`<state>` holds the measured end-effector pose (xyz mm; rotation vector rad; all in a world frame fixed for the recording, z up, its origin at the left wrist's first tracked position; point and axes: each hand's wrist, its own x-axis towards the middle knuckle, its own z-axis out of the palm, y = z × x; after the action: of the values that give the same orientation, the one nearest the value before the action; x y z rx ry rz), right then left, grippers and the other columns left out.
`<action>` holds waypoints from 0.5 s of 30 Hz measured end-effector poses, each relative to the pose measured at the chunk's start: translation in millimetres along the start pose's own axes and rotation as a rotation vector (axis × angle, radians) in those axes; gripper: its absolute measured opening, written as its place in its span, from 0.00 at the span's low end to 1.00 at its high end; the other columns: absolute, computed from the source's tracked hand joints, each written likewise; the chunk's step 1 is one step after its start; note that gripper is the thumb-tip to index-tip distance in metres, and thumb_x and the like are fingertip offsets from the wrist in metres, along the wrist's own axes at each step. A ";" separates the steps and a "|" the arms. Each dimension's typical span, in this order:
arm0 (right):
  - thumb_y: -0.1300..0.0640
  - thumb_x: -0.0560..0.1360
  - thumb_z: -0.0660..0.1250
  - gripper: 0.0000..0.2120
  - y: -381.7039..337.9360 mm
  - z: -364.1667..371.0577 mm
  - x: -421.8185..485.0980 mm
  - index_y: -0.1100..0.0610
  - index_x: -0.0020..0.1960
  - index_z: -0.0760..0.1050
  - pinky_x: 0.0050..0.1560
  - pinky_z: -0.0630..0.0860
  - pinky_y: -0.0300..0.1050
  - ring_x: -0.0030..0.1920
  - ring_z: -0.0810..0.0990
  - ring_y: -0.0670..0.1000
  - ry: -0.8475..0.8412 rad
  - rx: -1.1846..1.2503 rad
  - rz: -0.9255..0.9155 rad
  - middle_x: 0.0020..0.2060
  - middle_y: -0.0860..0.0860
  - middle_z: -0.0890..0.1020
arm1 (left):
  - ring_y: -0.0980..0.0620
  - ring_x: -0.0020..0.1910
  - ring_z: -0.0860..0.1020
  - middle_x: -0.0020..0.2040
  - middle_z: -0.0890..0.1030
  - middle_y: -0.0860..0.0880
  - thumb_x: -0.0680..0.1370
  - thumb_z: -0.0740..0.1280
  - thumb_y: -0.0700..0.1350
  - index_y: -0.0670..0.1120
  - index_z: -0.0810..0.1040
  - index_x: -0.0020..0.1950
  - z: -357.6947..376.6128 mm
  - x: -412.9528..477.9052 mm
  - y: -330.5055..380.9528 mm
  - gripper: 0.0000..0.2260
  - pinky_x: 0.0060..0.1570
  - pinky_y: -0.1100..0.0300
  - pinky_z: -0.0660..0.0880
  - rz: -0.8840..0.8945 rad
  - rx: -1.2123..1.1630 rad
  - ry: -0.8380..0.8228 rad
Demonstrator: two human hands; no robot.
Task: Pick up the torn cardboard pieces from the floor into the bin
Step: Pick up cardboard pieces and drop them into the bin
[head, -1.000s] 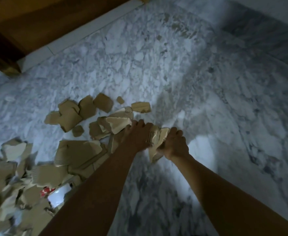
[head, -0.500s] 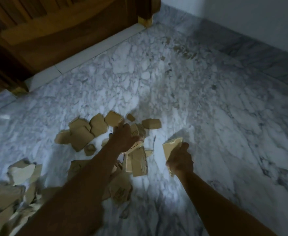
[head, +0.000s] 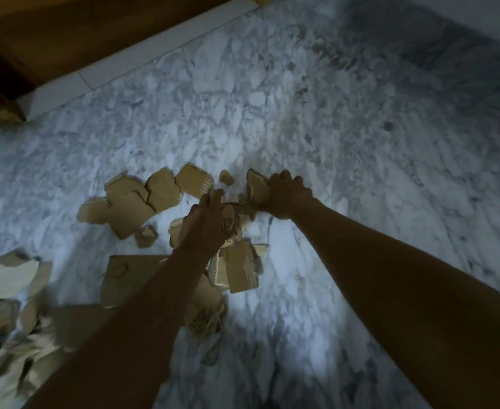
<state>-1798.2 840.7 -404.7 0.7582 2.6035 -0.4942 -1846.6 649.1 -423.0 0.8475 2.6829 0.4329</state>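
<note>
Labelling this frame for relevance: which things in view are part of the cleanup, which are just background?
Part of the job:
- left hand, gripping a cardboard piece
- right hand, closed on a torn piece
- loose cardboard pieces scattered on the floor
- heap of scraps at lower left

Background:
- marble floor
- wooden door
- white threshold strip

No bin in view.

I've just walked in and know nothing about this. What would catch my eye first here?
Two bare arms reach down over a pale marble floor: the right hand grips a torn cardboard piece, and the left hand presses into a heap of scraps. More brown pieces lie scattered to the left, below a wooden door.
</note>
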 end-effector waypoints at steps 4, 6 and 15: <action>0.51 0.71 0.74 0.36 8.0 26.1 1.3 0.53 0.72 0.60 0.58 0.71 0.61 0.63 0.70 0.63 0.123 0.093 0.032 0.64 0.56 0.70 | 0.39 0.59 0.74 0.62 0.73 0.44 0.66 0.78 0.56 0.46 0.70 0.66 8.9 -1.9 -3.1 0.33 0.53 0.42 0.75 0.009 0.174 0.038; 0.48 0.71 0.75 0.35 15.4 26.8 2.9 0.49 0.71 0.61 0.58 0.72 0.61 0.62 0.71 0.63 0.084 0.109 0.027 0.62 0.56 0.71 | 0.40 0.59 0.73 0.60 0.72 0.44 0.67 0.77 0.56 0.45 0.70 0.63 9.2 -4.3 1.8 0.31 0.52 0.44 0.74 0.010 0.223 0.063; 0.51 0.77 0.65 0.11 23.2 23.3 -20.6 0.50 0.58 0.69 0.56 0.74 0.57 0.52 0.78 0.56 -0.010 0.043 -0.006 0.51 0.51 0.78 | 0.42 0.48 0.81 0.48 0.82 0.45 0.72 0.74 0.50 0.46 0.70 0.59 -12.1 -19.3 -3.1 0.21 0.44 0.49 0.79 0.035 -0.226 -0.058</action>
<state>-1762.9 840.1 -420.8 0.7598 2.5948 -0.5566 -1837.4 632.9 -409.6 0.8266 2.5093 0.6932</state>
